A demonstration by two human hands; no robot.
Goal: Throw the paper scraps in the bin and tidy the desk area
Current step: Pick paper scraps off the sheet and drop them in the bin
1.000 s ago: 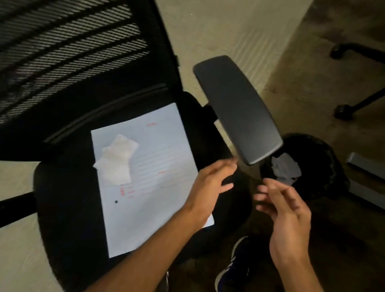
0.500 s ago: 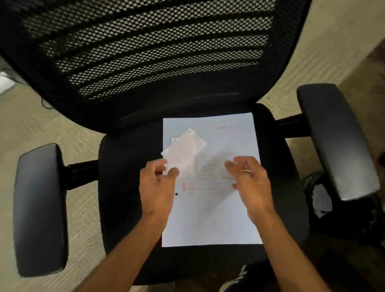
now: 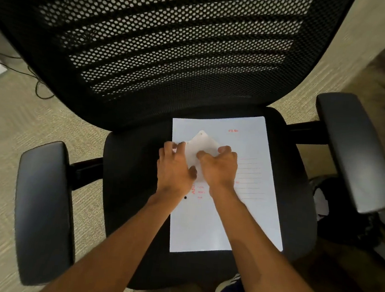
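A white paper scrap [image 3: 201, 144] lies on a large white sheet with red print [image 3: 240, 197], which rests on the black seat of an office chair [image 3: 131, 187]. My left hand [image 3: 175, 170] and my right hand [image 3: 220, 167] are both on the scrap, fingers curled around its edges from either side. The lower part of the scrap is hidden under my hands. A black bin [image 3: 344, 219] stands on the floor to the right, under the chair's right armrest [image 3: 353, 149], with a crumpled white paper [image 3: 321, 203] inside.
The chair's mesh backrest [image 3: 168, 40] fills the top of the view. Its left armrest [image 3: 44, 207] juts out at the left. A cable [image 3: 37, 84] lies on the beige carpet at far left. My shoe [image 3: 227, 290] shows below the seat.
My view swung from the bin back to the chair seat. Both hands moved from near the bin onto the sheet and closed around the paper scrap.
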